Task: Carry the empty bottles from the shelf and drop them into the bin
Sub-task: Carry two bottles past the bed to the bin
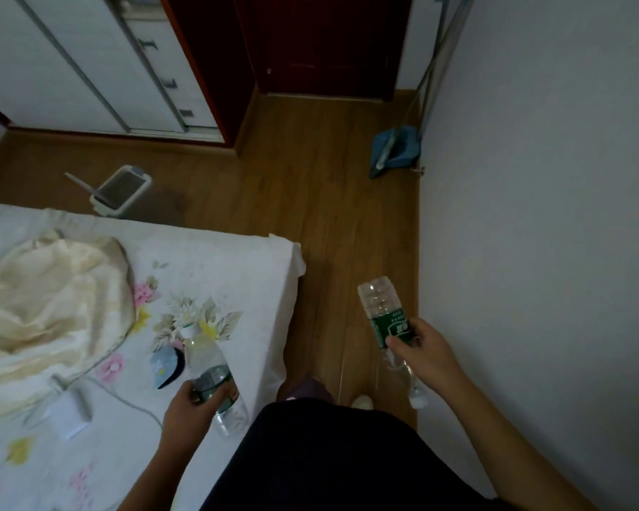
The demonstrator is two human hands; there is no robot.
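Head camera, looking down: our left hand [192, 403] curls round the green label of the left bottle [202, 357], held over the bed [237, 260]. Its long axis runs away from us, white cap at the far end, base toward our body. Our right hand [425, 348] grips the right bottle [379, 300] at its green label, over the wooden floor [310, 178]. This one lies the other way, clear base pointing away, white cap down near our feet. Beyond the bed's far edge, the white bin [122, 191] stands on the floor with its lid up. We see a cream blanket [45, 307] on the flowered sheet, a blue dustpan [393, 151] against the pale wall [532, 215], and a dark red door [329, 42] at the far end.
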